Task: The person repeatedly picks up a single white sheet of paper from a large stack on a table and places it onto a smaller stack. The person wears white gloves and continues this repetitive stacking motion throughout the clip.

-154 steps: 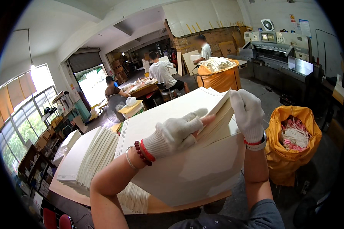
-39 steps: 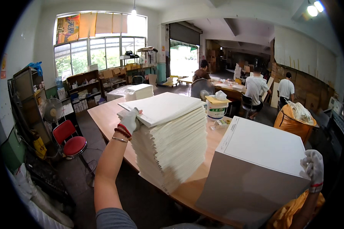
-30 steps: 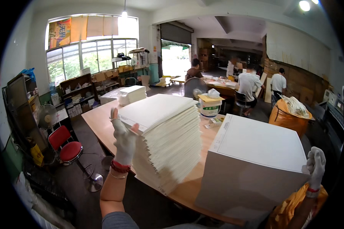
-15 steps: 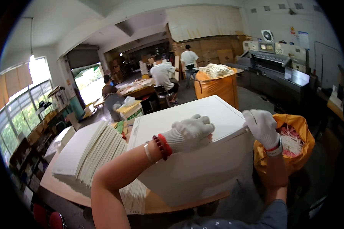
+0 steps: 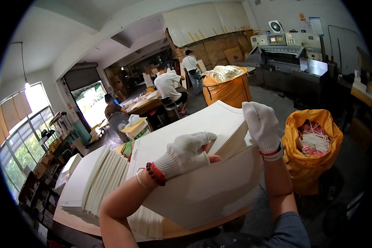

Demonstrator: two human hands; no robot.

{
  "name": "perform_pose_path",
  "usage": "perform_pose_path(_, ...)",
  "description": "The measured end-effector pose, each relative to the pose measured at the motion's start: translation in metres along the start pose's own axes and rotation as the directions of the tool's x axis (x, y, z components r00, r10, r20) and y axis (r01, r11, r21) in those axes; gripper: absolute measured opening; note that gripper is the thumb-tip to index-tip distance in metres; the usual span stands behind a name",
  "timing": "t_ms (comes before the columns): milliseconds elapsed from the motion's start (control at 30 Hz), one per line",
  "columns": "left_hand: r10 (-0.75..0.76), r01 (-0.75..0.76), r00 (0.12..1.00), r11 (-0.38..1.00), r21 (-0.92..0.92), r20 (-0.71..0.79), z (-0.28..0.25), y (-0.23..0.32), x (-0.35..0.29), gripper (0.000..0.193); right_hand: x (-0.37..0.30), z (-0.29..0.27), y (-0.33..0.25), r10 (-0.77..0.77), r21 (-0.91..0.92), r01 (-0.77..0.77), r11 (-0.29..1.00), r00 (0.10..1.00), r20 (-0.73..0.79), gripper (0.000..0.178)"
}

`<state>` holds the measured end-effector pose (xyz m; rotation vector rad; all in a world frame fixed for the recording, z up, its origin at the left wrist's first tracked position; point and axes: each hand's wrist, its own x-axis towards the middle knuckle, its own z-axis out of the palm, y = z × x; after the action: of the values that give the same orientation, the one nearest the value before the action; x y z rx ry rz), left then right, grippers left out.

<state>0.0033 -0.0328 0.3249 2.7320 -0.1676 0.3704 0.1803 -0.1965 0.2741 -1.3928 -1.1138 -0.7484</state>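
A tall stack of large white paper sheets [image 5: 173, 131] stands on the table before me. My right hand [image 5: 261, 127], in a white knit glove, is closed on the far right corner of the upper sheets. That corner is bent upward, and a gap shows beneath it. My left hand [image 5: 189, 152], also gloved, rests on top of the stack near its front edge. Its fingers are apart, with bare fingertips showing. To the left, a second pile of white sheets [image 5: 84, 175] lies fanned in uneven layers.
The wooden table [image 5: 186, 225] curves along the front. An orange sack [image 5: 291, 165] of paper strips stands at right; another orange sack [image 5: 227, 93] is behind the stack. A large cutting machine [image 5: 285, 53] stands far right. Several people, including a seated person [image 5: 168, 86], are farther back.
My right hand has raised the corner of the upper sheets, opening a gap below. My left hand's fingers have bent and shifted at the front edge. The view has turned slightly.
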Motion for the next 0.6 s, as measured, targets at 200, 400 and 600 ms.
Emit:
perform_pose_path(200, -0.072, 0.071, 0.994, 0.997, -0.017, -0.085, 0.003, -0.001, -0.003, 0.048, 0.001, 0.002, 0.001, -0.165, -0.015, 0.165, 0.986, 0.985, -0.051, 0.026)
perform_pose_path(400, 0.074, -0.072, 0.995, 0.997, 0.030, -0.065, 0.002, -0.011, -0.003, 0.042, 0.001, 0.004, 0.004, -0.146, -0.023, 0.146, 0.989, 0.989, -0.025, 0.011)
perform_pose_path(600, 0.228, -0.226, 0.968, 0.974, 0.033, -0.103, 0.006, -0.013, 0.003, 0.043, 0.001, 0.010, 0.007, -0.378, -0.216, 0.342, 0.915, 0.913, -0.156, 0.017)
